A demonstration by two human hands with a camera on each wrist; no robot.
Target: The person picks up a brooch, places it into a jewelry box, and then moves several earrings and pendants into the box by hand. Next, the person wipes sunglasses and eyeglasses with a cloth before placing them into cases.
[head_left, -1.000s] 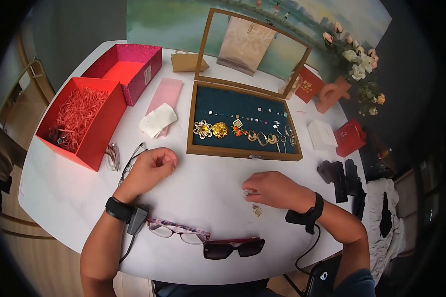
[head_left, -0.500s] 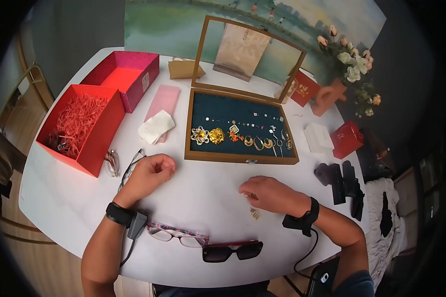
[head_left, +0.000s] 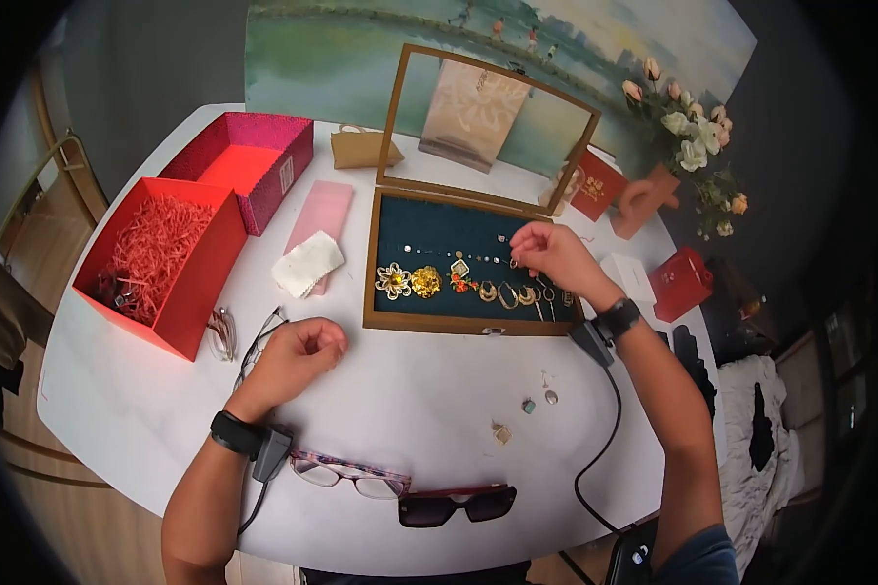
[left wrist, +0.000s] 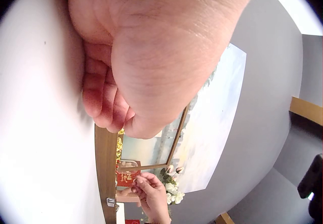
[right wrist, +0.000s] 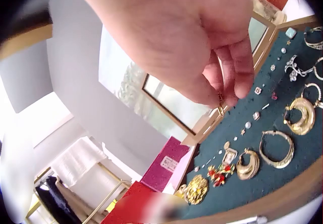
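My right hand (head_left: 556, 255) is over the open jewelry case (head_left: 429, 319), thumb and fingertips pinching a small gold earring (right wrist: 220, 109). Beneath it, on the dark teal lining, lie hoop earrings (right wrist: 277, 149), small studs, a gold flower piece (head_left: 426, 282) and a silver petalled flower piece (head_left: 393, 281). My left hand (head_left: 298, 359) rests on the table left of the case, its fingers loosely curled around nothing. On the table in front of the case lie a square gold piece (head_left: 500, 432), a turquoise-stoned piece (head_left: 528, 406) and a round silver piece (head_left: 551, 397).
Eyeglasses (head_left: 346, 475) and sunglasses (head_left: 456, 506) lie along the front edge. At left are a red box (head_left: 205, 283) of shredded paper and a white cloth (head_left: 308, 263). The case's glass lid (head_left: 392, 117) stands raised. A red gift box (head_left: 681, 283) is at right.
My right hand has moved from the tabletop up and forward over the case, uncovering small pieces on the table. The left hand stays where it was.
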